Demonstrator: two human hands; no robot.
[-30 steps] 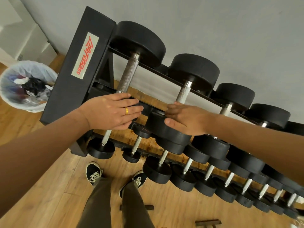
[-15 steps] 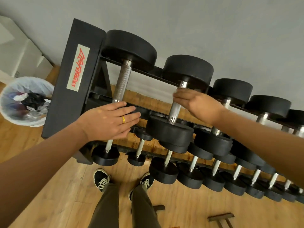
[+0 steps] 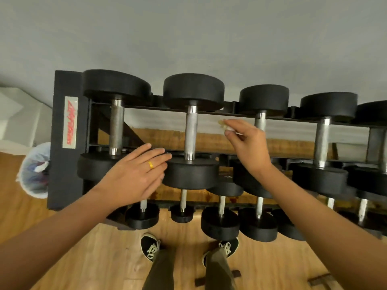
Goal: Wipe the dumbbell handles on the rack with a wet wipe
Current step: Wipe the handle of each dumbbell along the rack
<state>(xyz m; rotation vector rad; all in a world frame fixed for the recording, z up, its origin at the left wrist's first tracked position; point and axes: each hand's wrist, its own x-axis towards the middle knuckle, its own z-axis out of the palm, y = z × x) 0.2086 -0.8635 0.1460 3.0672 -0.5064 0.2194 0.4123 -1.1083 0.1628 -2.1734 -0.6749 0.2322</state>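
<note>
A grey wall backs the rack [image 3: 62,164]; at its left end the left hand [image 3: 134,174] lies flat, fingers straight; the right hand [image 3: 245,143] pinches a wet wipe [image 3: 223,124] beside a handle [image 3: 191,130].

wet wipe [image 3: 230,129]: small white wad pinched in my right hand [image 3: 247,147], at 3 o'clock of second handle [image 3: 191,132], apart | dumbbell handles [image 3: 116,124]: knurled steel, lying front-to-back on black rack [image 3: 71,164]

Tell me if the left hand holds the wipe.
No, the left hand is flat and empty; the right hand pinches the wipe.
</note>
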